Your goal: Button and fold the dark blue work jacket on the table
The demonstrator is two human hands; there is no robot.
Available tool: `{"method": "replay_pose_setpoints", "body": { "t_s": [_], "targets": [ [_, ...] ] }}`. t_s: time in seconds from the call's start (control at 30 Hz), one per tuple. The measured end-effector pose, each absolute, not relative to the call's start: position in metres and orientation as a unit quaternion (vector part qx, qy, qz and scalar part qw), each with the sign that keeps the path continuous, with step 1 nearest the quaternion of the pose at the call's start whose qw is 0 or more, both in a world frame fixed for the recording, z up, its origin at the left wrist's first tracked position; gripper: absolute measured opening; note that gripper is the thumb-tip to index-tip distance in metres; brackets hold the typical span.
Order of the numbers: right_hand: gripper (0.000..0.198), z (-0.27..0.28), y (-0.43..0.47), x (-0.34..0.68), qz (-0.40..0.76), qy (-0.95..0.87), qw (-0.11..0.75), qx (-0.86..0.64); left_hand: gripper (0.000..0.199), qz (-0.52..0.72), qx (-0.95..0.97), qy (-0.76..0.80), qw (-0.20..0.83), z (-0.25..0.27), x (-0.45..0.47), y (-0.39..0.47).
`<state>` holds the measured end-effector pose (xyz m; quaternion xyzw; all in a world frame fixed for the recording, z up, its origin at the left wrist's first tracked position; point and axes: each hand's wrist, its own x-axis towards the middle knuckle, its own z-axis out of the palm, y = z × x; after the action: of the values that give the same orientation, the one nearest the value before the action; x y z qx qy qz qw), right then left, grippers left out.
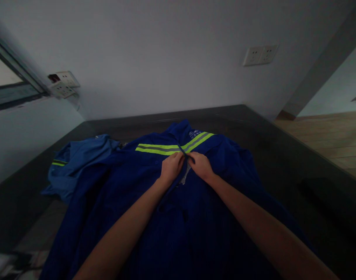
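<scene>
A dark blue work jacket point(119, 186) with yellow-green and grey reflective bands across the chest lies spread out, its collar toward the wall. My left hand point(172, 167) pinches one front edge of the jacket just below the chest band. Close beside it, my right hand point(200, 165) pinches the opposite front edge. The fingertips of both hands meet at the front opening. Below them the opening gapes, and something pale shows inside. Whether a button or another fastener sits between my fingers is hidden.
A lighter blue folded garment point(75, 163) with a reflective stripe lies at the left. The dark tabletop point(271, 155) meets the wall at the back. Wall sockets point(260, 55) are at the right, others point(64, 83) at the left. A dark object point(326, 194) lies at the right.
</scene>
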<state>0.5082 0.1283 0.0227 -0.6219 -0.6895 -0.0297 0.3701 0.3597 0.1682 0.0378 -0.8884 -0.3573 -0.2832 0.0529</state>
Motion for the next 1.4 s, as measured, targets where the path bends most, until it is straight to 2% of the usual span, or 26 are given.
{"method": "replay_pose_setpoints", "body": {
  "t_s": [0.3, 0.53, 0.77, 0.93, 1.1, 1.2, 1.4],
  "targets": [
    [0.034, 0.021, 0.128, 0.508, 0.0, -0.693, 0.388, -0.607, 0.016, -0.292, -0.893, -0.339, 0.051, 0.037, 0.359, 0.171],
    [0.031, 0.022, 0.132, 0.513, 0.071, -0.694, 0.513, -0.501, 0.012, -0.358, -0.875, -0.323, -0.038, 0.032, 0.359, 0.18],
    [0.016, 0.027, 0.133, 0.514, 0.028, -0.669, 0.54, -0.51, 0.011, -0.385, -0.866, -0.306, -0.089, 0.032, 0.358, 0.183],
    [0.014, 0.027, 0.132, 0.514, -0.01, -0.687, 0.498, -0.529, 0.013, -0.358, -0.879, -0.308, -0.074, 0.032, 0.357, 0.182],
    [0.012, 0.028, 0.13, 0.519, -0.06, -0.741, 0.384, -0.547, 0.016, -0.304, -0.905, -0.297, -0.003, 0.031, 0.356, 0.183],
    [0.012, 0.03, 0.127, 0.519, -0.089, -0.751, 0.338, -0.559, 0.018, -0.297, -0.911, -0.287, 0.003, 0.031, 0.356, 0.182],
    [0.014, 0.032, 0.123, 0.517, -0.113, -0.739, 0.32, -0.582, 0.018, -0.298, -0.908, -0.295, 0.017, 0.033, 0.359, 0.174]
  ]
}}
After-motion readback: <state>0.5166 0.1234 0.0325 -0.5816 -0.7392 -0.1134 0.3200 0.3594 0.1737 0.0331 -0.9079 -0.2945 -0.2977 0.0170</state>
